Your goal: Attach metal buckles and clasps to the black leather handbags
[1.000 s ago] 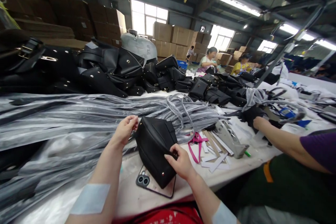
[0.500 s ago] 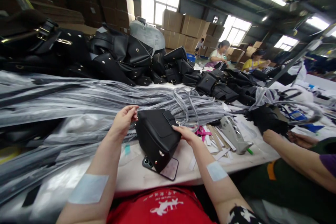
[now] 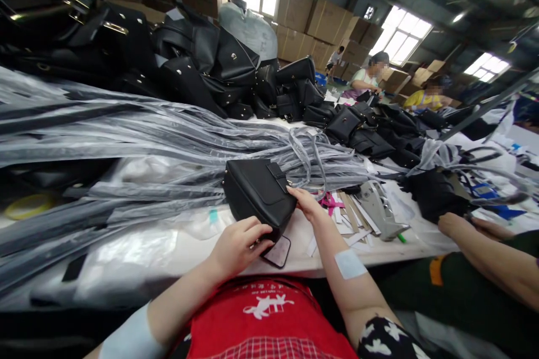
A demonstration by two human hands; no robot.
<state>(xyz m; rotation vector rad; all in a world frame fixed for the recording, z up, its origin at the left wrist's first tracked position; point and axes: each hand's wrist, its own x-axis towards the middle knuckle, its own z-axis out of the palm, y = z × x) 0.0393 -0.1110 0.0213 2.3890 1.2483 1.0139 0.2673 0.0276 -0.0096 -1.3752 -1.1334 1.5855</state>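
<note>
At the bottom centre of the frame is the wearer's red apron (image 3: 227, 314), more of it in view than a second ago. Just above, the left hand (image 3: 240, 249) has left the bag's upper left corner and come to its near lower edge. Its thumb and fingers touch that edge; whether they are pinched tight I cannot tell. The right hand (image 3: 307, 205), centre right, is at the same buckle side as half a second ago, fingertips closed on the edge. The change suggests that handling has shifted to the near end, with the right hand steadying.

The black bag (image 3: 252, 185) sits tilted at the centre of the frame, over part of a phone (image 3: 278, 252), whose lens end is now hidden.

Right of centre lie loose paper strips (image 3: 349, 219) and a grey stapler-like tool (image 3: 381, 210). At the right edge, a co-worker's hand (image 3: 455, 225) touches dark material (image 3: 433, 193). Plastic-wrapped straps (image 3: 168, 129) stretch across the left and middle, behind them a heap of black bags (image 3: 197, 56). Farther off, upper right, are two seated people (image 3: 366, 78), then stacked cartons (image 3: 330, 19) at upper centre
</note>
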